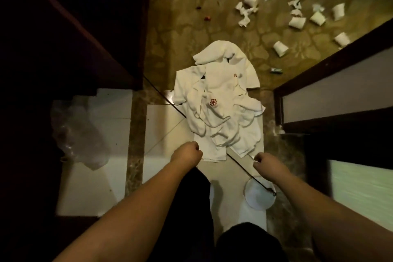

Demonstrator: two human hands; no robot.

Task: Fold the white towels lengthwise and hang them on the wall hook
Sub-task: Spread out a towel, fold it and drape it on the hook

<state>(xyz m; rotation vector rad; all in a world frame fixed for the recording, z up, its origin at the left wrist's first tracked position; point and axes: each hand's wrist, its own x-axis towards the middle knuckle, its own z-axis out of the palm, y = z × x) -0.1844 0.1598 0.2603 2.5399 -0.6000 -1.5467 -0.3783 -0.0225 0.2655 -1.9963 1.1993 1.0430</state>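
A heap of crumpled white towels [221, 100] lies on the floor ahead of me, one with a red flower logo. The heap spans the carpet and the pale tile. My left hand [187, 153] is curled at the left end of the heap's near edge. My right hand [265, 162] is curled at the right corner of that edge, where a thin strip of cloth rises to its fingers. Both hands show their backs, so the fingertips are hidden. No wall hook is in view.
Several white paper cups and scraps [297, 21] litter the patterned carpet beyond. A clear plastic bag [78, 134] lies left. A thin dark cord [170, 102] crosses the floor to a white round lid [258, 198]. Dark wooden furniture [74, 27] stands left, a door frame [331, 64] right.
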